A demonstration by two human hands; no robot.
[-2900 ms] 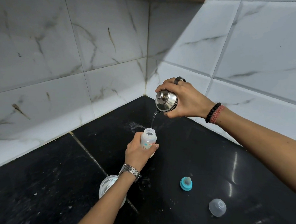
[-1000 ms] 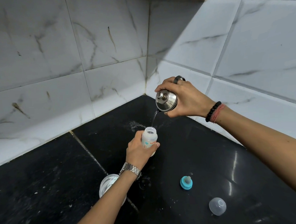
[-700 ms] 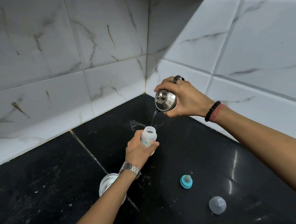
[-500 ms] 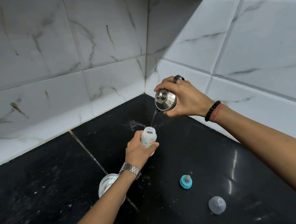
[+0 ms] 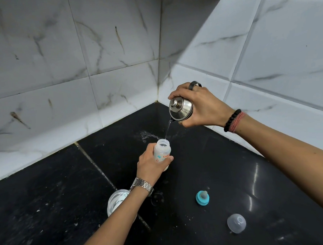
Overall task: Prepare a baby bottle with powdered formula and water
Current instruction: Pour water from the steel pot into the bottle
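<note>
Head view: the left hand [image 5: 149, 165] wraps the open bottle [image 5: 162, 152] at mid-body, upright on the bench [image 5: 224, 156]. It looks light, stiff plastic, likely slippery when wet. Above it, the right hand [image 5: 203, 107] grips a tilted steel pot [image 5: 180, 109], pouring water [image 5: 167, 127] into the neck.

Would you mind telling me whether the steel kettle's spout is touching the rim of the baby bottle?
Apart. The head view shows the steel kettle held well above the baby bottle, with black counter visible between them and only a thin water stream bridging the gap.
</note>
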